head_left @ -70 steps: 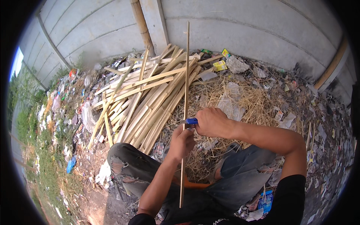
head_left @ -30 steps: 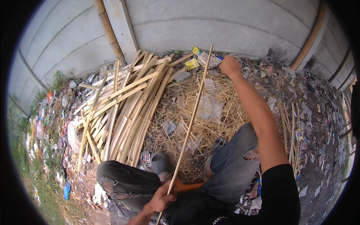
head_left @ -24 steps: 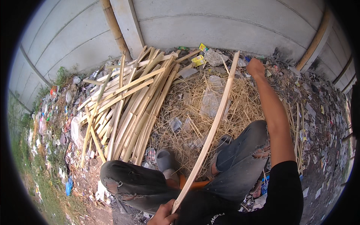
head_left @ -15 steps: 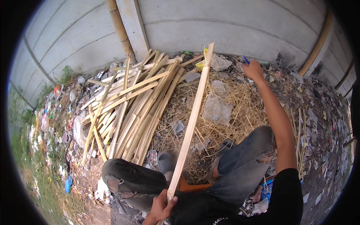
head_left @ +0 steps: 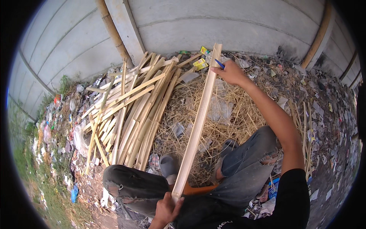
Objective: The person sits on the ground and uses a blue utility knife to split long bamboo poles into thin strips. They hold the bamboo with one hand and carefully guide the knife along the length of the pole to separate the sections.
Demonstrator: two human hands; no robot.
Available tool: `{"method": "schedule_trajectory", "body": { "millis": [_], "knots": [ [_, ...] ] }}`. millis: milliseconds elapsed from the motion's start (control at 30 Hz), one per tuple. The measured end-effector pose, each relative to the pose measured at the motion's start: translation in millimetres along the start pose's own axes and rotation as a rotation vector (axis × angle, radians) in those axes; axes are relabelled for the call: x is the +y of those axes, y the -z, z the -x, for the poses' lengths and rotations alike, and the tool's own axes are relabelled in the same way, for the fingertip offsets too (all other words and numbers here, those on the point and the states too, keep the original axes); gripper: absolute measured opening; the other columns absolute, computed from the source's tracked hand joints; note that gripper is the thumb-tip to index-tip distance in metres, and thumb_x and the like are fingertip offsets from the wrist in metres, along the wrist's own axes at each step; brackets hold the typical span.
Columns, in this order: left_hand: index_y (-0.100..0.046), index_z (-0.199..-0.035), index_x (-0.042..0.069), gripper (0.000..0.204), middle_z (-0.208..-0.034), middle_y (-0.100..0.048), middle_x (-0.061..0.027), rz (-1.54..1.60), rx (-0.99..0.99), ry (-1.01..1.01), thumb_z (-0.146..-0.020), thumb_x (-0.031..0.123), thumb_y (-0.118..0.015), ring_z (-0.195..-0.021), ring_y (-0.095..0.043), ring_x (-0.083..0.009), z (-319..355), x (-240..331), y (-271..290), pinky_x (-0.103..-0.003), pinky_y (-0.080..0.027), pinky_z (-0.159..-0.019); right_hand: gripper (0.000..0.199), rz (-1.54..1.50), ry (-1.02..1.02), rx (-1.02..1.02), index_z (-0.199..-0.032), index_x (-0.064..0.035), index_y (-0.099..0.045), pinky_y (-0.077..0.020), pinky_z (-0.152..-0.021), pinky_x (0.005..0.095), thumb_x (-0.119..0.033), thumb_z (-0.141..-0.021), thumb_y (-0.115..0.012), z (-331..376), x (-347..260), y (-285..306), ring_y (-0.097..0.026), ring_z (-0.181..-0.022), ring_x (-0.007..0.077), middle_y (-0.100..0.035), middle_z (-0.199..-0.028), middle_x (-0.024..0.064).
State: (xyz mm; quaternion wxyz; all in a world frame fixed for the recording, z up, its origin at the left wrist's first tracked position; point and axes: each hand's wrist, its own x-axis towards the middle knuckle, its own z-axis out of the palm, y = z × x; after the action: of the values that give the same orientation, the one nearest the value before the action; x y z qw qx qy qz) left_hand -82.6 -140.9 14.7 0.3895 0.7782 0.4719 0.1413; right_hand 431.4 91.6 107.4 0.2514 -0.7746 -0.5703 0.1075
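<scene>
A long split bamboo strip (head_left: 198, 126) slants up and away from my lap, its pale hollowed face showing. My left hand (head_left: 166, 209) is closed round its near end, thumb on top. At the far end, my right hand (head_left: 231, 73) is against the strip's right edge, closed on a slim blue pen (head_left: 219, 64) that crosses the strip's upper part. Its tip is too small to make out.
On the left lies a pile of split bamboo strips (head_left: 133, 110). Dry straw (head_left: 248, 110) and litter cover the ground between my feet and the concrete wall (head_left: 228, 23). An orange handle-like thing (head_left: 198, 189) lies under the strip. More thin strips (head_left: 307, 133) lie at right.
My right hand has come left with the blue pen, from beside the strip onto its far end. The strip has turned to show its hollow face; my left hand still holds it.
</scene>
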Motion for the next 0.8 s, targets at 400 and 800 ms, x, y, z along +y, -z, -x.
{"method": "schedule_trajectory", "body": {
  "millis": [400, 800],
  "knots": [
    [-0.056, -0.098, -0.002, 0.041, -0.067, -0.065, -0.0249, -0.001, -0.032, 0.048, -0.095, 0.034, -0.074, -0.066, -0.071, -0.0448, -5.4, -5.0, 2.7, -0.046, -0.055, -0.058, 0.047, -0.579, -0.221, -0.094, -0.068, -0.0054, -0.064, -0.0373, -0.05, 0.0359, -0.043, -0.091, -0.081, 2.2, 16.6, -7.1, -0.042, -0.047, 0.0128, -0.049, -0.057, -0.0026],
    [-0.058, -0.1, -0.002, 0.036, -0.066, -0.064, -0.0222, 0.044, -0.068, 0.055, -0.096, 0.031, -0.073, -0.065, -0.071, -0.041, -11.8, -5.3, 5.3, -0.044, -0.053, -0.058, 0.053, -0.102, -0.03, 0.061, -0.064, -0.0052, -0.058, -0.0405, -0.05, 0.0376, -0.046, -0.09, -0.08, 4.7, 23.9, 1.6, -0.051, -0.048, 0.0171, -0.055, -0.058, 0.0033]
  ]
}}
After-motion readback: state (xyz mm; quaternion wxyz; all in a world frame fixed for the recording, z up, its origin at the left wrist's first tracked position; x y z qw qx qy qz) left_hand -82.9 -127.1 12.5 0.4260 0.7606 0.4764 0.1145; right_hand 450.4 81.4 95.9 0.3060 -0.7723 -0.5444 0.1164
